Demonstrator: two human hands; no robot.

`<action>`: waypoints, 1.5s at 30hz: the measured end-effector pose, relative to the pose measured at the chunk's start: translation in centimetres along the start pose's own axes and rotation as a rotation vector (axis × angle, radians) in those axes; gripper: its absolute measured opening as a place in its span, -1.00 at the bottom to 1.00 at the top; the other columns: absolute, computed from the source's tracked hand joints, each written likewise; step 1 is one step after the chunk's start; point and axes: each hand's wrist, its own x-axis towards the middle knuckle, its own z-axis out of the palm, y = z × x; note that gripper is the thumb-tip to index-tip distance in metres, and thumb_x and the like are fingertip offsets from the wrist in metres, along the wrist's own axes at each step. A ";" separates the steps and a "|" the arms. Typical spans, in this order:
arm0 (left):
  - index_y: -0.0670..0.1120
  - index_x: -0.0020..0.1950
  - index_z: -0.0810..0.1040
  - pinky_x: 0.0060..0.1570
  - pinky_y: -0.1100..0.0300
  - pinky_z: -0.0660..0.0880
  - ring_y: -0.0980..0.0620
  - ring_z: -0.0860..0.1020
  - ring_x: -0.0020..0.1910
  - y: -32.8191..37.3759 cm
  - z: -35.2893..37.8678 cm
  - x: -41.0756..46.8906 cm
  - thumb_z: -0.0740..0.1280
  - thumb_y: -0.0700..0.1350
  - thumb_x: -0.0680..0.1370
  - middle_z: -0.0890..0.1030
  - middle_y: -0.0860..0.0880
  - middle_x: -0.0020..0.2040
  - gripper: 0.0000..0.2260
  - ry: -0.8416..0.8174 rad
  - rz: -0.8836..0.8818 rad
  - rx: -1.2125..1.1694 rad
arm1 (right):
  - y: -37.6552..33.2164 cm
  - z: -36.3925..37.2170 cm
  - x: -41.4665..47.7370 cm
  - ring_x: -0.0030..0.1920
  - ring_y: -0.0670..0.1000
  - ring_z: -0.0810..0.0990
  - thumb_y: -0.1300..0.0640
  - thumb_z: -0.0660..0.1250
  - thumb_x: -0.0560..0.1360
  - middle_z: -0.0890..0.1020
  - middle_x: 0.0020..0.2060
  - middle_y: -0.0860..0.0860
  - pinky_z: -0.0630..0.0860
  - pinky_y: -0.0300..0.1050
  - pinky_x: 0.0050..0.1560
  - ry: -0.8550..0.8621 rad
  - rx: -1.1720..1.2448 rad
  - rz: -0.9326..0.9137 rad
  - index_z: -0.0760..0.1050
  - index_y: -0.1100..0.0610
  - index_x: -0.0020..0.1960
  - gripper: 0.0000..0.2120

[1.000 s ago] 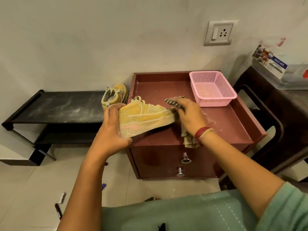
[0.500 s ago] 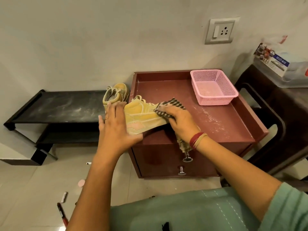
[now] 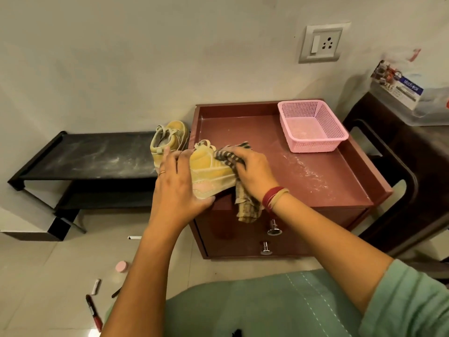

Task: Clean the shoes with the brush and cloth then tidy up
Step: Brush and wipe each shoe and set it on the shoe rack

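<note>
— Where is the shoe (image 3: 213, 173)?

— At the front left corner of the tabletop (image 3: 303, 181), held between both hands. Whether it rests on the edge or hangs just above it cannot be told. The left hand (image 3: 179, 188) has its fingers wrapped round one end. The right hand (image 3: 252, 171) has its fingers clenched on the striped cloth (image 3: 245, 205) and presses it against the shoe's side, with the loose end of the cloth hanging down over the drawer front.

— How would it handle?

— Probably light, with a soft yellow upper that gives under pressure and a stiffer sole. It looks dusty, so the surface may be a little slippery. The firm end and the sole seem the best places to grip, which leaves the side free for wiping. The cloth is limp and bunches easily.

— And around it?

— The second shoe (image 3: 170, 139) stands just beside it on the black shelf (image 3: 97, 156). A pink basket (image 3: 315, 144) sits at the back right of the tabletop, and pale powder is streaked across the wood. No brush is in view.

— Is there any writing?

— Only a printed label on the clear box (image 3: 398, 88) at the far right. Its white lettering on blue is too blurred to read. The shoe shows no legible brand.
</note>
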 end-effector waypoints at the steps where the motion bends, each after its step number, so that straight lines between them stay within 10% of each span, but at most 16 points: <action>1: -0.10 0.40 0.24 0.35 -0.13 0.29 -0.17 0.06 0.52 0.0 0.1 0.0 0.59 0.11 0.22 0.32 -0.13 0.33 -0.12 -0.002 0.015 0.013 | 0.3 -0.1 0.2 0.09 0.00 0.58 0.35 0.21 0.46 0.65 0.05 -0.03 0.46 -0.01 0.21 0.033 -0.036 0.044 0.58 0.01 0.13 -0.63; 7: -0.14 0.41 0.26 0.35 -0.11 0.28 -0.17 0.05 0.53 -0.1 0.3 0.0 0.56 0.08 0.26 0.33 -0.14 0.32 -0.17 0.014 0.027 -0.032 | -2.2 0.5 -1.4 0.20 -0.06 0.54 0.32 0.25 0.48 0.62 0.13 0.01 0.39 -0.23 0.28 -0.182 0.223 -0.183 0.56 0.13 0.19 -0.68; 13: -0.12 0.40 0.26 0.34 -0.05 0.29 -0.18 0.05 0.53 -0.1 0.2 -0.1 0.59 0.02 0.23 0.33 -0.13 0.32 -0.15 0.005 0.082 0.030 | -0.4 0.3 0.1 0.07 -0.03 0.58 0.29 0.26 0.51 0.64 0.01 -0.06 0.44 -0.24 0.11 0.013 0.123 0.085 0.59 0.10 0.14 -0.74; 20: -0.09 0.41 0.25 0.35 -0.01 0.25 -0.13 0.03 0.54 -0.4 -0.1 0.0 0.60 0.01 0.24 0.32 -0.09 0.33 -0.15 0.004 0.106 -0.018 | -1.3 -2.1 0.4 -0.02 -0.08 0.60 0.30 0.24 0.54 0.63 -0.02 0.02 0.54 -0.24 0.02 -0.111 0.895 0.219 0.53 0.19 0.15 -0.78; 25: -0.08 0.40 0.27 0.34 0.00 0.25 -0.11 -0.01 0.55 0.0 -0.2 -0.1 0.59 0.02 0.26 0.32 -0.07 0.33 -0.19 0.015 0.137 0.004 | 0.7 -3.6 2.0 -0.05 -0.19 0.55 0.32 0.22 0.54 0.59 -0.04 -0.07 0.49 -0.32 0.01 0.429 0.423 0.214 0.53 0.23 0.17 -0.76; 31: -0.11 0.38 0.28 0.32 -0.03 0.29 -0.12 -0.02 0.55 -0.3 0.0 -0.2 0.60 -0.06 0.25 0.32 -0.11 0.36 -0.20 0.006 0.162 0.020 | -1.1 0.6 0.2 0.21 -0.06 0.52 0.39 0.22 0.47 0.60 0.16 0.02 0.36 -0.29 0.28 -0.099 0.128 -0.193 0.54 0.15 0.22 -0.64; 45: -0.09 0.36 0.30 0.27 -0.06 0.39 -0.13 0.01 0.55 -0.5 0.2 -0.4 0.57 -0.15 0.25 0.32 -0.08 0.34 -0.24 0.007 0.171 0.053 | -0.1 -1.1 0.3 0.07 0.11 0.60 0.31 0.16 0.50 0.66 0.04 0.06 0.51 0.03 0.12 -0.122 -0.148 0.076 0.56 0.00 0.17 -0.62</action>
